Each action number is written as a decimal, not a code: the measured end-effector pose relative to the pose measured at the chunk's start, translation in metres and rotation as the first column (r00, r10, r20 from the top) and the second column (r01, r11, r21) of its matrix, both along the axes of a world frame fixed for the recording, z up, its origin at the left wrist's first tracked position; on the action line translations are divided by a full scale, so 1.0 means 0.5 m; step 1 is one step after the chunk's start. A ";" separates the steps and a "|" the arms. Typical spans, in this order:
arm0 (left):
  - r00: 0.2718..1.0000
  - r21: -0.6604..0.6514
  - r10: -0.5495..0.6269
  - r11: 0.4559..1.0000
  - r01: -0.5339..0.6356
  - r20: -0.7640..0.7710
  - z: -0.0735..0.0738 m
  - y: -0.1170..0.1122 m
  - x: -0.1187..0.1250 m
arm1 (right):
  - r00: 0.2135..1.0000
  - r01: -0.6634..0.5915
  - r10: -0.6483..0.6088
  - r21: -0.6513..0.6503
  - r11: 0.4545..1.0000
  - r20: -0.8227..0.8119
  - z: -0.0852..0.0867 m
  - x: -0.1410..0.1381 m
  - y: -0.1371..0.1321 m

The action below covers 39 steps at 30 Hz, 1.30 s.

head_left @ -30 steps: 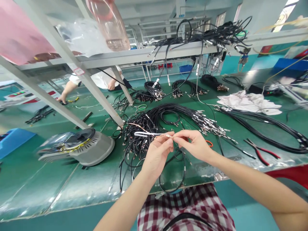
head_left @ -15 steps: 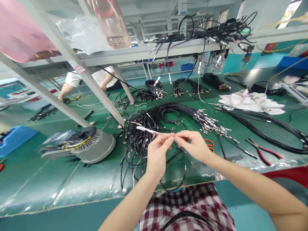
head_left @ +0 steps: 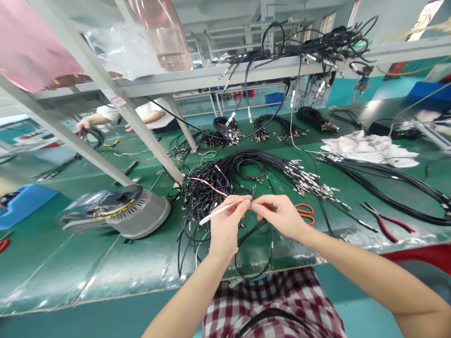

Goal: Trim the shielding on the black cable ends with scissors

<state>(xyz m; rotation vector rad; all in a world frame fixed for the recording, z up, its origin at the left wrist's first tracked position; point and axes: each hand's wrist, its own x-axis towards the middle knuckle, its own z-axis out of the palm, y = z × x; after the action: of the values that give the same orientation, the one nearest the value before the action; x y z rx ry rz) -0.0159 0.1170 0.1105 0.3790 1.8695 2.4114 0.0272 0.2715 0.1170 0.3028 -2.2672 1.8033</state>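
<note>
My left hand (head_left: 226, 228) and my right hand (head_left: 282, 216) meet over the bench's front edge. Between their fingertips runs a thin white sleeved cable (head_left: 219, 212), its far end pointing down and left. My left fingers grip it, and my right thumb and forefinger pinch at its near end. Under both hands lies a big tangled bundle of black cables (head_left: 225, 183) with metal connectors on their ends. A loop of black cable (head_left: 253, 267) hangs below my hands.
Orange-handled scissors (head_left: 305, 214) and red-handled pliers (head_left: 385, 224) lie to the right. A grey round machine (head_left: 141, 219) sits left, a white cloth (head_left: 368, 150) far right. Black cables (head_left: 310, 49) drape from a metal shelf overhead. A co-worker's hand (head_left: 83, 125) holds cable at the back left.
The white cable has swung from pointing up-left to pointing down-left. My hands have shifted only slightly. The co-worker's hand at the back left now holds a black cable loop.
</note>
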 end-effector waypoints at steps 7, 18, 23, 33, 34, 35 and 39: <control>0.997 -0.101 -0.071 0.992 0.073 0.026 0.018 -0.022 -0.008 | 0.981 0.122 -0.079 0.248 0.961 -0.175 0.022 0.000 0.021; 0.904 -0.213 -0.384 0.883 0.419 0.187 0.039 -0.023 0.026 | 0.943 0.105 -0.001 0.293 0.950 -0.333 0.084 0.012 -0.027; 0.907 -0.169 -0.348 0.905 0.391 0.236 0.032 -0.036 0.029 | 0.998 -0.006 -0.002 -0.104 0.995 -0.070 0.064 -0.005 -0.003; 0.940 -0.149 -0.293 0.936 0.320 0.177 0.011 -0.050 0.034 | 1.000 0.006 0.001 -0.273 0.962 0.027 0.040 -0.005 0.035; 0.940 -0.149 -0.293 0.936 0.319 0.172 0.010 -0.050 0.035 | 1.000 0.008 -0.001 -0.272 0.962 0.029 0.040 -0.005 0.035; 0.942 -0.149 -0.290 0.937 0.315 0.168 0.010 -0.050 0.036 | 1.000 0.009 -0.001 -0.273 0.962 0.030 0.040 -0.004 0.035; 0.956 -0.145 -0.247 0.952 0.270 0.159 0.011 -0.046 0.038 | 1.000 -0.017 0.024 -0.292 0.956 0.020 0.039 -0.002 0.035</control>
<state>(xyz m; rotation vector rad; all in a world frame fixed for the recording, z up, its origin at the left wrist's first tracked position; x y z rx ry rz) 0.0032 0.0938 0.1160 0.4048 1.8151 2.0430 0.0263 0.2891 0.1364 0.2524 -1.9782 2.1272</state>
